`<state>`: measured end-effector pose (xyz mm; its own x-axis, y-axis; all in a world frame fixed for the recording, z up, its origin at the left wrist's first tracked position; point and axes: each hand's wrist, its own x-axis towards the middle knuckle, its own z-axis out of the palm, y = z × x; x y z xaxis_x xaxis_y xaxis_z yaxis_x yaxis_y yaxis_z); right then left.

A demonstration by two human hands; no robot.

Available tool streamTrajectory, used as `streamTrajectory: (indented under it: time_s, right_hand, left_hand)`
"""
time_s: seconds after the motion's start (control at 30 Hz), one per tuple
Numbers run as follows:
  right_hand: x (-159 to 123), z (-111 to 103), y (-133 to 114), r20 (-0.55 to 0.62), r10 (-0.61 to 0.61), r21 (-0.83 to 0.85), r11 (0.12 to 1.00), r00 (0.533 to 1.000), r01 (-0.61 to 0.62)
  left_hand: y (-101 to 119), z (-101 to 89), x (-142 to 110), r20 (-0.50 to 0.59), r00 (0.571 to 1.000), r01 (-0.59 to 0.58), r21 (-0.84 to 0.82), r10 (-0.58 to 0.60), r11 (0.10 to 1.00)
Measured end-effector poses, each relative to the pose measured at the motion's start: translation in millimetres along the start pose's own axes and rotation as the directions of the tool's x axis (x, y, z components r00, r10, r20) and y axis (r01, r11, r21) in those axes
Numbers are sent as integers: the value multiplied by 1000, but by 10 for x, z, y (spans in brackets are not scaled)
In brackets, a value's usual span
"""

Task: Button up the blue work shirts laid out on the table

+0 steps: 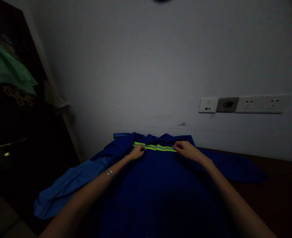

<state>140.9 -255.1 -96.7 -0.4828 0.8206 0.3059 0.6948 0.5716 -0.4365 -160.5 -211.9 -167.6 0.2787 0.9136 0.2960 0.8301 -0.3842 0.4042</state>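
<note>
A dark blue work jacket (158,185) lies spread flat on a dark table, its collar toward the wall. A yellow-green reflective stripe (155,147) runs across its chest. My left hand (137,152) rests on the jacket at the stripe's left end, fingers curled together on the cloth. At the stripe's right end my right hand (187,149) presses down, fingers bent and pinching the fabric. A thin bracelet (109,172) sits on my left wrist. The jacket's left sleeve (68,185) trails off toward the left, and the right sleeve (235,167) lies out to the right.
A white wall (146,66) stands just behind the table, with a row of sockets (245,104) at the right. Dark furniture (17,132) with green cloth (7,67) hanging on it fills the left. Bare brown table surface (279,195) shows at the right.
</note>
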Motion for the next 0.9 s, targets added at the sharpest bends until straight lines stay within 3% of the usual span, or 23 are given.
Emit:
streamTrajectory:
  time_s: [0.13, 0.33, 0.47, 0.67, 0.9]
  right_hand:
    - [44, 243, 101, 46, 15, -45, 999, 999, -13]
    - [92, 595, 239, 102, 25, 2, 1000, 995, -25]
    - [211, 773, 322, 47, 28, 77, 997, 999, -32]
    - [513, 1047, 487, -74, 158, 137, 980, 985, -147]
    - [813, 1304, 635, -118, 128, 127, 985, 985, -113]
  left_hand:
    - [38, 185, -122, 77, 996, 39, -32, -37, 999]
    - [90, 257, -174, 85, 992, 102, -127, -92, 987]
    - [88, 374, -41, 25, 984, 176, -263, -176, 949]
    - [234, 677, 224, -98, 970, 177, -330, -220, 927]
    - [302, 965, 550, -211, 937, 199, -333, -279, 921]
